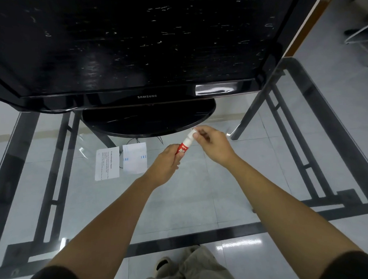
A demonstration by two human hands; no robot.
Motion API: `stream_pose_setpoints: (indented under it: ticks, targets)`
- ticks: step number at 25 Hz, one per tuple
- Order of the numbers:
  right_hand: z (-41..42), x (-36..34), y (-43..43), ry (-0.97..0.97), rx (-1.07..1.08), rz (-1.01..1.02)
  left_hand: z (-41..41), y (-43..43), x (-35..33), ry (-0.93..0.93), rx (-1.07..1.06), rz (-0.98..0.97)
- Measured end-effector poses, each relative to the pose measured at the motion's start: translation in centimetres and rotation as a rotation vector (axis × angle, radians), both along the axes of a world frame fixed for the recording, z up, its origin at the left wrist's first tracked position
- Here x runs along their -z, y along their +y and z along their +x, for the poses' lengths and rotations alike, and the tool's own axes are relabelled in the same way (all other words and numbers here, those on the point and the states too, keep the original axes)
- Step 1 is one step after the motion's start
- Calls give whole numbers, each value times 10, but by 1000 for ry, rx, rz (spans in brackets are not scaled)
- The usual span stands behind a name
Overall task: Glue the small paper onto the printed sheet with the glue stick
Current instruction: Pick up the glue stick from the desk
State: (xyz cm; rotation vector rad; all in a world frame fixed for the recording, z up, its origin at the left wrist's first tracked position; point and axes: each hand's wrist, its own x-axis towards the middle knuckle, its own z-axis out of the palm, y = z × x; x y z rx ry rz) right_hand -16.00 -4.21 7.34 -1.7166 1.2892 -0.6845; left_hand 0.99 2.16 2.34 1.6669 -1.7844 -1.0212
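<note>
A red and white glue stick point(185, 144) is held above the glass table, tilted up to the right. My left hand point(166, 164) grips its red body from below. My right hand point(214, 143) pinches its white cap end with thumb and fingers. To the left of my hands two papers lie flat on the glass: a printed sheet point(107, 163) with lines of text, and beside it a small paper point(135, 158) with blue marks. Neither hand touches the papers.
A large black Samsung monitor point(131, 46) on a round black base point(149, 119) fills the far side of the glass table point(203, 198). The table's dark metal frame point(58, 158) shows through the glass. My legs and a shoe appear below.
</note>
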Motion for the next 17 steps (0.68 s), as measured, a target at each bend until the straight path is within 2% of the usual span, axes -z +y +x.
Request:
stream_pose_setpoints:
  ticks: [4,9,17]
  targets:
    - [-10,5,-22,30,119,-130,16,8,19,-15,-56,81]
    - [-9,45,-29,303,-12,-78,22,0,19,27,-147,42]
    - [-4,72,-26,416,-86,-44,23,-1,14,62,-183,28]
